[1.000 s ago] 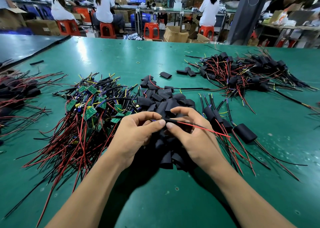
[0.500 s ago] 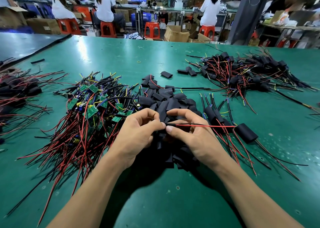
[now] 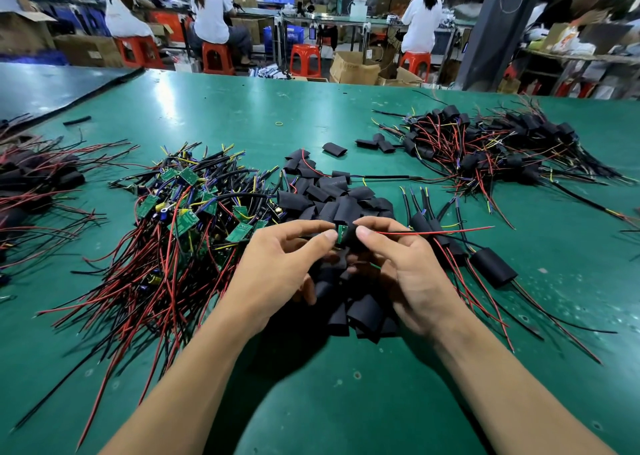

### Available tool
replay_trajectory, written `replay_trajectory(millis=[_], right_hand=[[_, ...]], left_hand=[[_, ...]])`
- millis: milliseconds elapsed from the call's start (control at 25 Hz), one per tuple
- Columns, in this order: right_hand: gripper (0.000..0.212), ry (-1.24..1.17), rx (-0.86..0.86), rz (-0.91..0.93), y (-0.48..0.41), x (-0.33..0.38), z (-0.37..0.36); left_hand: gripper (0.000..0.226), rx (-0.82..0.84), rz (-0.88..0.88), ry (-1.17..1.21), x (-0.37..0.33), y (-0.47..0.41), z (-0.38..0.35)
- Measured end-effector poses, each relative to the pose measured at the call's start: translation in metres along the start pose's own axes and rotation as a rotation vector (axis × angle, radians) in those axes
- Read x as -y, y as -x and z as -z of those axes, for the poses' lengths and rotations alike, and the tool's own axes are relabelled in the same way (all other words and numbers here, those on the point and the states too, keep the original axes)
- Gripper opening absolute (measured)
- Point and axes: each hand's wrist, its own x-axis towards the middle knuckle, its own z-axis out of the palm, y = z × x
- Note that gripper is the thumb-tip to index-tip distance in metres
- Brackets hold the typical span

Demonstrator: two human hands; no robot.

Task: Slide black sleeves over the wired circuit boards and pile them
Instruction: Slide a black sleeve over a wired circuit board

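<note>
Our left hand (image 3: 277, 267) pinches the circuit board (image 3: 342, 235) between thumb and forefinger. Our right hand (image 3: 408, 274) pinches the black sleeve (image 3: 352, 238) right against it, and the board's wires (image 3: 433, 232) trail out to the right. As we judge it, we should hold the board square to the sleeve mouth and draw the sleeve along gently, so no component snags. Beyond lie the loose sleeves (image 3: 332, 198), the bare boards (image 3: 180, 208) to the left, and the finished pile (image 3: 485, 149) far right.

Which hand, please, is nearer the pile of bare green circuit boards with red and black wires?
Left. The left hand borders the pile on its right; the right hand is farther right.
</note>
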Motion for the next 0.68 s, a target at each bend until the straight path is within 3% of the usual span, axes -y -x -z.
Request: replay_trajectory(millis=[160,280,400,480,680], right_hand=[[0.022,0.058,-0.052,0.020,0.000,-0.001,-0.001],[0.010,0.216,-0.078,0.117,-0.001,-0.004,0.002],[0.010,0.349,-0.091,0.197,0.001,-0.005,0.001],[0.020,0.359,-0.123,0.210,0.001,-0.005,0.000],[0.008,0.290,-0.131,0.211,0.001,-0.005,-0.003]], left_hand=[[0.009,0.050,0.039,0.085,-0.001,0.001,-0.004],[0.008,0.028,0.052,0.101,0.000,0.001,-0.006],[0.009,0.016,0.023,0.078,0.001,0.003,-0.008],[0.009,0.036,-0.010,0.038,-0.001,0.005,-0.011],[0.004,-0.011,0.076,0.121,-0.004,0.004,-0.010]])
